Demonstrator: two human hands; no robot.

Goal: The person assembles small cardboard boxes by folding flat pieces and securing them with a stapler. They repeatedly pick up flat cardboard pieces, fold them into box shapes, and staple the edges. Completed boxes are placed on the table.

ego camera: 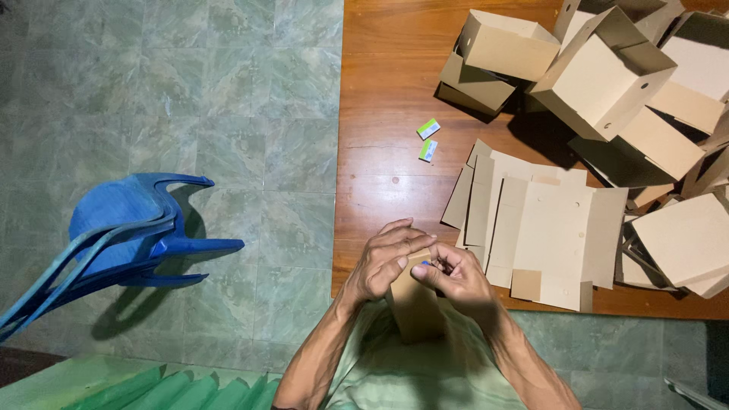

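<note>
We see left hand [383,262] and right hand [456,275] at lower centre, fingers closed on small cardboard box [416,304] at desk [380,114] edge. We judge it light, stiff, creasable; grip edges. Flat blanks [539,235] right.

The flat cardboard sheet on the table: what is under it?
More flat sheets: the top cardboard sheet lies on a stack whose edges fan out at its left. The wooden table shows around them. How many sheets lie beneath is hidden.
</note>
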